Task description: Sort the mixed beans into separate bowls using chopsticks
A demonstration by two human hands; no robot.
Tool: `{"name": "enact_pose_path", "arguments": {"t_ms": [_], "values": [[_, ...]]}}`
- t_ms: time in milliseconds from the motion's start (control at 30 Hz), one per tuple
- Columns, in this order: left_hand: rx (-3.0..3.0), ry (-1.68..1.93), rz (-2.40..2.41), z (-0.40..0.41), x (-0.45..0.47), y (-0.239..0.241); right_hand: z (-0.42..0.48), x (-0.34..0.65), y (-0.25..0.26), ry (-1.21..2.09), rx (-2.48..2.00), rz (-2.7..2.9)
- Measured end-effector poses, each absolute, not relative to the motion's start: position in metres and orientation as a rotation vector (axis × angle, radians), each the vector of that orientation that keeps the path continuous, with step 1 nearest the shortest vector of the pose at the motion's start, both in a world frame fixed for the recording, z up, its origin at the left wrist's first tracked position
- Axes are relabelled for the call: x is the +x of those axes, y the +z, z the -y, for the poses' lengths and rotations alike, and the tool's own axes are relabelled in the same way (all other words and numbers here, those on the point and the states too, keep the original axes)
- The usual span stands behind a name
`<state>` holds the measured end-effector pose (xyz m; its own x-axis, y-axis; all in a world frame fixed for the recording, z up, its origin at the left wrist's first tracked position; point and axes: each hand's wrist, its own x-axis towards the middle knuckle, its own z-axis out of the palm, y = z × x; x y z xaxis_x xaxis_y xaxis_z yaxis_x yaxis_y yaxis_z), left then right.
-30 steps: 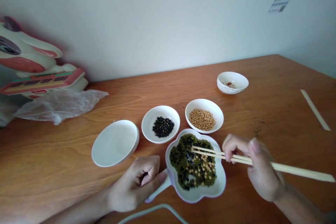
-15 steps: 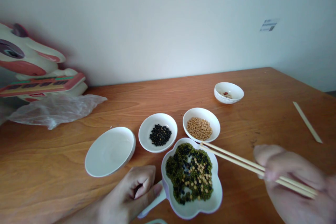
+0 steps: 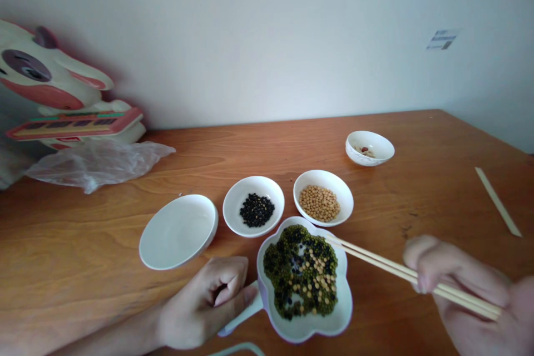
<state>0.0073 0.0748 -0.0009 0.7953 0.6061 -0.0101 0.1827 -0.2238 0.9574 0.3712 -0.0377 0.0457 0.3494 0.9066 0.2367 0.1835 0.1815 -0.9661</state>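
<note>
Chopsticks drawn back, left hand on handle

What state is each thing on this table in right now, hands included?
Flower-shaped white dish: holds mixed green, black and yellow beans.
Left hand: closed on the dish's handle.
Right hand: closed on pale wooden chopsticks, tips at the dish's far rim.
Round white bowl: empty.
White bowl of black beans: partly filled.
White bowl of yellow beans: partly filled.
Small white far bowl: nearly empty, few bits.
Clear plastic bag: crumpled, lying flat.
</note>
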Motion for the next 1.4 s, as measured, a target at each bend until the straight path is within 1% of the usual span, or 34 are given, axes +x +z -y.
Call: {"name": "enact_pose_path", "arguments": {"t_ms": [167, 333, 467, 600, 833, 1067, 1400], "values": [[1.691, 0.42, -0.576, -0.075, 0.007, -0.001, 0.042, 0.352, 0.055, 0.832, -1.314, 1.198], [1.711, 0.429, -0.573, -0.076, 0.006, -0.002, 0.039, 0.336, 0.065, 0.805, -1.337, 1.185], [1.688, 0.438, -0.58, -0.075, 0.006, -0.002, 0.034, 0.329, 0.062, 0.796, -1.402, 1.261], [1.64, 0.444, -0.568, -0.074, 0.008, -0.001, 0.033, 0.332, 0.053, 0.824, -1.409, 1.355], [1.734, 0.472, -0.582, -0.076, 0.009, 0.001, 0.033, 0.343, 0.043, 0.868, -1.397, 1.475], [1.742, 0.455, -0.584, -0.076, 0.009, 0.002, 0.036, 0.349, 0.035, 0.859, -1.392, 1.444], [1.749, 0.457, -0.583, -0.076, 0.008, 0.004, 0.025, 0.353, 0.05, 0.823, -1.383, 1.395]]}}
